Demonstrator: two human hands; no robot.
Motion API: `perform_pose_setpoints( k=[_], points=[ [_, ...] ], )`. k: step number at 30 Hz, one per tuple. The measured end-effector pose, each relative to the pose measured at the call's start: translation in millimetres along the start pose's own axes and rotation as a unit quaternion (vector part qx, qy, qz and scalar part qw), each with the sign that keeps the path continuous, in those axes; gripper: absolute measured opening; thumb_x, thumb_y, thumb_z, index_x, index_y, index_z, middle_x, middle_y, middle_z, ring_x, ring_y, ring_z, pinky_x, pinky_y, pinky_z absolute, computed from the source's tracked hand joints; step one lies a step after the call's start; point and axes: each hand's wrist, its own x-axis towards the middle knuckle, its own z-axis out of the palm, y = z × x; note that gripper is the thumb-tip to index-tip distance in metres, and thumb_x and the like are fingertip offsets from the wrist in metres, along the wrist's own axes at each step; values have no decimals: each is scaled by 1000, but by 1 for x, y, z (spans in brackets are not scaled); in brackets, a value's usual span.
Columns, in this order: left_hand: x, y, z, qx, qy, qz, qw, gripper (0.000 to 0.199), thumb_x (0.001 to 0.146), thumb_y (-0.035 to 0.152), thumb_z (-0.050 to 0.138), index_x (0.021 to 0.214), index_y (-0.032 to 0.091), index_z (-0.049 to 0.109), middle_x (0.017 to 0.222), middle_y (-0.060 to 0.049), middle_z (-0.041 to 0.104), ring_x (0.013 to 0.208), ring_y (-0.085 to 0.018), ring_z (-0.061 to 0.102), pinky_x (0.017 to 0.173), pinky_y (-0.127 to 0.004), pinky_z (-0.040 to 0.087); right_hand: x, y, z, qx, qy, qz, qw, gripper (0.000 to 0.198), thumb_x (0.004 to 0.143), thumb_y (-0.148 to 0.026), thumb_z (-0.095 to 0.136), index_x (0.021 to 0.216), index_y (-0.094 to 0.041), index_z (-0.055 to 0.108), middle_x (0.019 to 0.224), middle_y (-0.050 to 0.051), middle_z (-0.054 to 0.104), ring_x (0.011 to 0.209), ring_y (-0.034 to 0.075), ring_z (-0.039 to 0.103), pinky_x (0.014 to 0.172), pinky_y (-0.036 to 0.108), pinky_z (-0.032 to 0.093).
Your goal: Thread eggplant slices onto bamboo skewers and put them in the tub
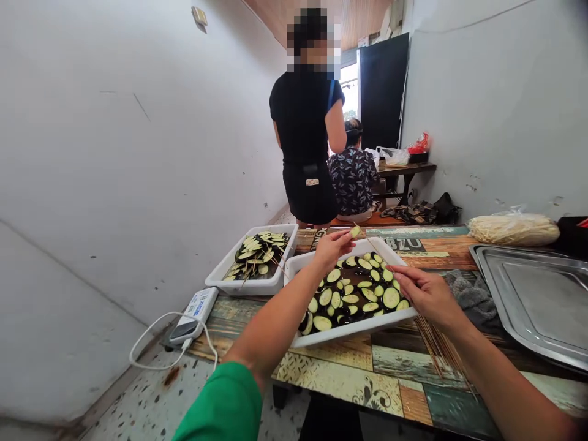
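Eggplant slice (355, 231) and skewer (375, 250) are held between the two hands. At far left, a white device (195, 313) with its cable (151, 366) is seen beside a white tray (252, 286), in which skewered slices (257, 252) are heaped. By the left hand (334, 250), the eggplant slice is pinched narrowly between the fingertips, above the rear edge of a larger tray (349, 337) of loose slices (350, 299); its own long axis is too small to be read. The skewer's long axis is directed diagonally, up and leftward from the right hand (425, 295), where its near end is gripped by closed fingers; whether the slice is pierced cannot be told. Below that hand, spare skewers (436, 350) are laid, followed by a grey cloth (471, 295) and a metal tray (546, 303).
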Motion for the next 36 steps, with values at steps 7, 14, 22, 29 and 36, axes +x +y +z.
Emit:
perform_pose_setpoints(
  k=[7,14,22,29,36],
  points=[
    [4,13,-11,-172,59,-122,976,12,86,19,56,84,10,64,74,-6,68,69,-10,66,67,-20,51,2,-7,-1,-82,-30,-17,996,37,80,-38,53,103,-17,73,94,7,74,79,22,68,66,29,53],
    [3,15,-10,-191,37,-149,970,15,87,18,53,86,7,64,75,-8,69,70,-12,67,70,-22,53,4,-5,0,-110,-39,-13,993,36,80,-37,52,104,-18,73,96,6,74,82,22,69,72,30,54],
    [1,16,-9,-190,22,-139,972,16,86,13,53,94,6,65,76,-10,68,75,-13,67,75,-23,54,5,-3,-1,-116,-43,-10,992,36,81,-37,53,105,-18,73,96,6,74,82,23,69,70,32,54],
    [1,15,-8,-171,23,-125,977,12,84,11,55,85,7,66,79,-10,68,78,-13,67,80,-24,53,6,3,0,-77,-45,0,996,35,80,-36,55,105,-19,73,97,7,74,82,23,68,70,32,53],
    [1,12,-6,-165,0,-119,979,12,83,10,55,88,7,65,78,-10,69,78,-13,67,83,-26,53,5,0,0,-74,-41,5,996,39,80,-38,53,104,-16,73,89,7,75,79,22,67,62,28,51]
  ],
)
